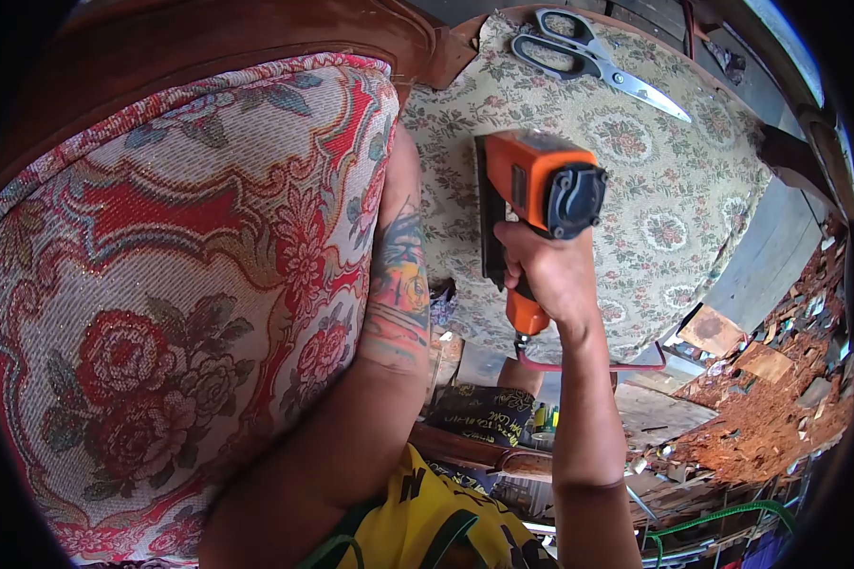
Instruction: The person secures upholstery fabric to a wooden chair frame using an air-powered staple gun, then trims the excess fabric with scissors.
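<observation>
My right hand (550, 270) is wrapped round the grip of an orange and black staple gun (541, 175), held over a seat covered in pale floral fabric (669, 228). A red hose runs from the bottom of its handle. The tattooed left forearm reaches up behind a padded piece in red and cream flowered fabric (152, 379); my left hand is hidden there. Scissors (598, 66) with grey and black handles lie on the pale fabric near its top edge, blades pointing right.
A brown wooden frame (256, 28) edges the padded piece at the top. At the lower right, wood scraps (712, 330) and reddish debris (740, 427) cover the ground. A green cord (721, 515) hangs at the bottom right.
</observation>
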Demonstrator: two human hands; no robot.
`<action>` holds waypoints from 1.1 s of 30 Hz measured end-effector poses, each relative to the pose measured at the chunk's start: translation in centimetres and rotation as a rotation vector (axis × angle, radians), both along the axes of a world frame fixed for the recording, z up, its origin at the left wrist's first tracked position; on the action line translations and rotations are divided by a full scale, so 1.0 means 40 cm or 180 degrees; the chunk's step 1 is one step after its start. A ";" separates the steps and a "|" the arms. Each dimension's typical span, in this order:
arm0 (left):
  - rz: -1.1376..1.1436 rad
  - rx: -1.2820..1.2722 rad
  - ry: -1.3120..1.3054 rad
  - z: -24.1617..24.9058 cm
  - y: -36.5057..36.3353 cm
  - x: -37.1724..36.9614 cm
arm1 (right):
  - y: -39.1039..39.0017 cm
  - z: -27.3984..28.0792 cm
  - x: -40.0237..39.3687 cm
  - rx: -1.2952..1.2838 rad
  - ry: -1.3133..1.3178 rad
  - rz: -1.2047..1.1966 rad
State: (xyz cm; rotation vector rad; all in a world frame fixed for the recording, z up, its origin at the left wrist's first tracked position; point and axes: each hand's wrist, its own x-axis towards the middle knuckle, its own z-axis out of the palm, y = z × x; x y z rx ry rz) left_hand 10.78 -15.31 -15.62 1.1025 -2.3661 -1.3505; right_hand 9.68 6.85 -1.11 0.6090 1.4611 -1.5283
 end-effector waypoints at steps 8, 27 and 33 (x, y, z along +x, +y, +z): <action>-0.0022 -0.0439 -0.0303 0.046 0.061 -0.045 | 0.170 0.033 0.226 0.0571 0.0633 0.0648; -0.0047 0.0228 0.0021 0.029 0.055 0.117 | 0.143 -0.008 0.293 0.1264 0.1244 0.0947; -0.0053 0.0363 0.0097 0.104 0.086 0.096 | 0.143 -0.022 0.305 0.1236 0.1288 0.0981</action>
